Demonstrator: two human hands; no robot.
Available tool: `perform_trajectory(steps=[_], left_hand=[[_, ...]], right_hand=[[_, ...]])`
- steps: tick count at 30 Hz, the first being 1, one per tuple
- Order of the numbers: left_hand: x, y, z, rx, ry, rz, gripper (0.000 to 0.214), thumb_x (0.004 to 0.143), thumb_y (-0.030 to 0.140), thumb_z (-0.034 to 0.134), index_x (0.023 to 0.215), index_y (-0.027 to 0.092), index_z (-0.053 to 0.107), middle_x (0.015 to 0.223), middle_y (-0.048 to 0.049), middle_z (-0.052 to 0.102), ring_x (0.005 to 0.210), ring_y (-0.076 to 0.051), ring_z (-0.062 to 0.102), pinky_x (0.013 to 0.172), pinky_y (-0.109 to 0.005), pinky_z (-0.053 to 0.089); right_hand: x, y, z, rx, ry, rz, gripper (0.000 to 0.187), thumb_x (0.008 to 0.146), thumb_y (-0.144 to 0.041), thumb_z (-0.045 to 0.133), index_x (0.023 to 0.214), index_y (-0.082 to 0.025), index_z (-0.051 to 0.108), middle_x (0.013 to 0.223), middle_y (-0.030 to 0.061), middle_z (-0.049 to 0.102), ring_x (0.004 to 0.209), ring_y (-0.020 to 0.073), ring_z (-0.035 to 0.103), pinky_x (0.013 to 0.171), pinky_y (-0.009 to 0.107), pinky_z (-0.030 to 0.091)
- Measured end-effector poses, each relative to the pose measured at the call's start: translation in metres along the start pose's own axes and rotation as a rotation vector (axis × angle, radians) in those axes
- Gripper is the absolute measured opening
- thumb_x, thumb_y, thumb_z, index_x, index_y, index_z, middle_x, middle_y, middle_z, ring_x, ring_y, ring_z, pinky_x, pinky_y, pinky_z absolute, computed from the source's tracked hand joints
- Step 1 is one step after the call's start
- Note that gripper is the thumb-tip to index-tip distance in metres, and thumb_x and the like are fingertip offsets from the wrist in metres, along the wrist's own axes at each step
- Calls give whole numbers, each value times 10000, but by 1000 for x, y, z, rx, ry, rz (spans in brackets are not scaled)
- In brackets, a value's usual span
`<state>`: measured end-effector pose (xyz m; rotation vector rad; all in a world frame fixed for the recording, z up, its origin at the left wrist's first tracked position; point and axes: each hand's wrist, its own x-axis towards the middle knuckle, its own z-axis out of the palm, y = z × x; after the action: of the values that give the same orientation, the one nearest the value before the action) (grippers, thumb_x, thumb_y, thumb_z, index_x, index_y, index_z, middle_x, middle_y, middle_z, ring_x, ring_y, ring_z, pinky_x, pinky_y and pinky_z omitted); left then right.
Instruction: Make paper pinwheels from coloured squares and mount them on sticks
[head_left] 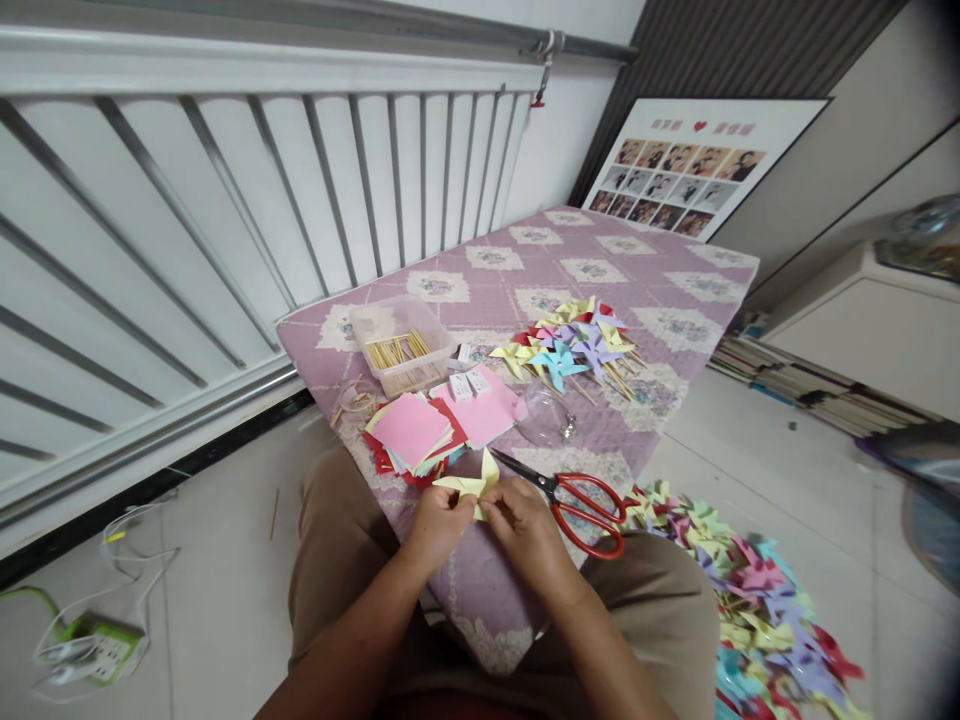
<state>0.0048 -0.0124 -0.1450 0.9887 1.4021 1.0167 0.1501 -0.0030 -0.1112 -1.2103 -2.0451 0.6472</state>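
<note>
A pale yellow paper pinwheel [472, 485] is pinched between my two hands above the near part of the table. My left hand [441, 522] grips its left side, fingers closed. On its right side, the fingertips of my right hand [519, 520] press near the pinwheel's lower middle; whether they also hold something small is hidden. Scissors with red handles [589, 510] lie just right of my right hand, blades toward the pinwheel. Beyond my left hand sits a stack of coloured paper squares [411, 430], pink on top.
Thin sticks fill part of a clear plastic box [367, 325]. Small white boxes [469, 384] rest on pink paper [499, 410] near a clear round container [541, 418]. Finished pinwheels [574, 345] lie farther back; many more pinwheels [757, 590] are heaped at right. A radiator [300, 180] borders the table.
</note>
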Motion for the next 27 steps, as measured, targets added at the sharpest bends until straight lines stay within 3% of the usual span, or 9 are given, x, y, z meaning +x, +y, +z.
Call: perform_trajectory(steps=[10,27], left_hand=[[0,-4,-2,-16,-45,27,176,758,285,538,712,162,655,631,17,611,565,-116,490,553,-224,359],[0,1,-2,-36,-42,47,141,746,241,556,718,152,662,657,0,659,597,-123,534,570,-211,399]], right_hand=[[0,-2,-4,109,-44,1,154,855,-140,559,721,-214,574,755,21,569,753,197,543,702,323,426],[2,-2,-4,156,-85,91,188,853,-179,553,667,-210,560,704,5,560,720,187,535,687,313,430]])
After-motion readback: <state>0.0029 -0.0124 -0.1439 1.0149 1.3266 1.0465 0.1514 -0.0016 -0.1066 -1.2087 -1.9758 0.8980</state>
